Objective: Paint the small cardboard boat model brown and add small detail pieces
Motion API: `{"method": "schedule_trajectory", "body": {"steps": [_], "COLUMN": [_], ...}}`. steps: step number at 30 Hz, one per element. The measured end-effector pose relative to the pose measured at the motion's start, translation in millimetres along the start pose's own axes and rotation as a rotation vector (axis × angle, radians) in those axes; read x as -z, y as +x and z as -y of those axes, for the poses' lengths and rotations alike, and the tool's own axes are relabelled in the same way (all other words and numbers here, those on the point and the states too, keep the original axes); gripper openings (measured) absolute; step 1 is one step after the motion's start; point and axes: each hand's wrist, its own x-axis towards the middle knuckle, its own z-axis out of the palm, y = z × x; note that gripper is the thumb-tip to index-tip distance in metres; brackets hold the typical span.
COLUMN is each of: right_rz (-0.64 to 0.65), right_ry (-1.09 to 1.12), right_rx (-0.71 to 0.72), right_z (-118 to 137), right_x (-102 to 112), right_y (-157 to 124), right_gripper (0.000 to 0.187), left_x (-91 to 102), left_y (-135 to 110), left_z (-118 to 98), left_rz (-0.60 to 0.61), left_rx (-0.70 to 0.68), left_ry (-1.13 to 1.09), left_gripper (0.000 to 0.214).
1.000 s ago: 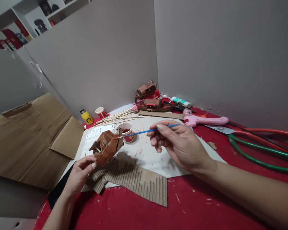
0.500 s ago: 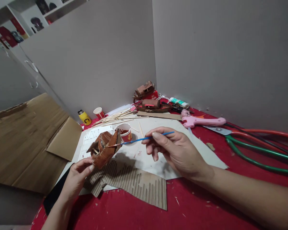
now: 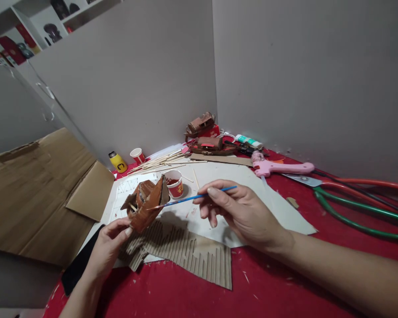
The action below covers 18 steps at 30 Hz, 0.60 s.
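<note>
My left hand [image 3: 111,245] pinches the lower end of a brown cardboard model boat [image 3: 149,205], which is tilted and held above the table. Between the thumb and fingers of my right hand [image 3: 234,210] is a thin blue paintbrush [image 3: 189,198]. Its bristle tip lies against the boat's side, which looks coated in brown paint. Just behind the boat stands a paper cup [image 3: 175,187] with reddish-brown paint in it. Beneath my hands is a torn piece of corrugated cardboard [image 3: 199,260] on a white sheet [image 3: 248,190].
Two finished-looking brown model boats [image 3: 207,145] sit at the back, beside thin wooden sticks [image 3: 162,160]. On the right lie a pink glue gun [image 3: 281,167] and large scissors [image 3: 361,212]. A cardboard box [image 3: 36,194], a yellow bottle [image 3: 118,162] and a black phone-like slab [image 3: 81,260] are at left.
The brush has shifted slightly down and to the left in my right hand, its tip still at the boat's side. My left hand keeps the boat nearly where it was.
</note>
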Motion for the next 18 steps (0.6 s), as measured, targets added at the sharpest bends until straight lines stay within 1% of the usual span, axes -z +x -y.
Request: {"method": "schedule_trajectory", "body": {"steps": [4, 8, 13, 18], "right_rz": [-0.053, -0.082, 0.003, 0.085], "right_ry": [0.091, 0.174, 0.248, 0.306], "right_rx": [-0.011, -0.036, -0.111, -0.149], "right_z": [11.1, 21.9, 23.5, 24.7], "right_x": [2.7, 7.2, 4.3, 0.1], "right_y": [4.4, 13.1, 13.5, 10.1], "right_gripper": [0.023, 0.020, 0.018, 0.017], "left_x": [0.0, 1.2, -0.1, -9.3], "left_y": [-3.4, -6.4, -8.9, -13.2], "left_z": [-3.3, -5.3, -8.1, -17.1], "left_rz": [0.028, 0.097, 0.130, 0.170], "left_rx": [0.037, 0.058, 0.091, 0.152], "left_ry": [-0.044, -0.159, -0.278, -0.344], "left_gripper": [0.022, 0.028, 0.031, 0.028]}}
